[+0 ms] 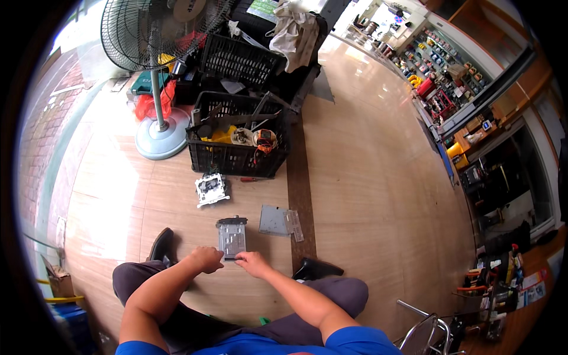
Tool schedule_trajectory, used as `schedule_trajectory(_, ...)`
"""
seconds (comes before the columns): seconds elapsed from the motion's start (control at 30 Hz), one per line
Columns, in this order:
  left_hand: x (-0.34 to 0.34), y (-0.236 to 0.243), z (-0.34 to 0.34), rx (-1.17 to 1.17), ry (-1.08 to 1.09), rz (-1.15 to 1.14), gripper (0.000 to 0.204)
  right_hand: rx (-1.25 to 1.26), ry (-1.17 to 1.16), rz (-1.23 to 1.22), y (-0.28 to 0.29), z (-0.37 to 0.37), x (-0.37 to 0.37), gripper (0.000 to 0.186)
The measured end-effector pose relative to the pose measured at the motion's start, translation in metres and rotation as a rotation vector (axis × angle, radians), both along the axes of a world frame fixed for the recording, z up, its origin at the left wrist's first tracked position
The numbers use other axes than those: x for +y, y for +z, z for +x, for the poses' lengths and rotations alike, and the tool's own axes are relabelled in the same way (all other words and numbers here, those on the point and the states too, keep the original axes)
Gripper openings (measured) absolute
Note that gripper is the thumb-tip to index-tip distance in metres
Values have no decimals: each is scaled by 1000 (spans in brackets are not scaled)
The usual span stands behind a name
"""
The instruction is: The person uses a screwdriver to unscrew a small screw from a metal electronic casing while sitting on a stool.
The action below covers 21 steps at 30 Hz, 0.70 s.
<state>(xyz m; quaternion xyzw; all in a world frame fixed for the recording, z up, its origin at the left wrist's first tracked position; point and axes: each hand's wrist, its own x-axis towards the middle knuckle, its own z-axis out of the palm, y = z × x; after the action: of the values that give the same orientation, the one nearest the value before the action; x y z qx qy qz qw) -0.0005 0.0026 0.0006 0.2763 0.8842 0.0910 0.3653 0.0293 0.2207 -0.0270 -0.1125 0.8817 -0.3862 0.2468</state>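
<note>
A grey metal box-shaped device casing (232, 239) with a dark far end rests on the floor between my feet. At its near left corner my left hand (207, 259) is closed, fingers pinching the edge. My right hand (252, 264) grips the near right corner with fingertips and thumb. Beyond the casing lies a white-framed mechanism (212, 190) with a metal middle. To the right a flat grey metal plate (274, 220) lies on the floor, with a narrow perforated strip (294, 226) against its right edge.
A black plastic crate (236, 160) holding tools and a motor-like part stands ahead, a red-handled screwdriver (253, 179) at its foot. Left of it is a standing fan (158, 135). Behind, another crate (239, 59) sits piled with cloth. A metal-framed chair (427, 331) is at lower right.
</note>
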Motion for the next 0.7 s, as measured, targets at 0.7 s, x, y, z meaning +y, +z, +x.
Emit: schedule_trajectory(0.7,1,-2,-1,-18,2,7,43,55,-50,-11,-6,-2,-1,28)
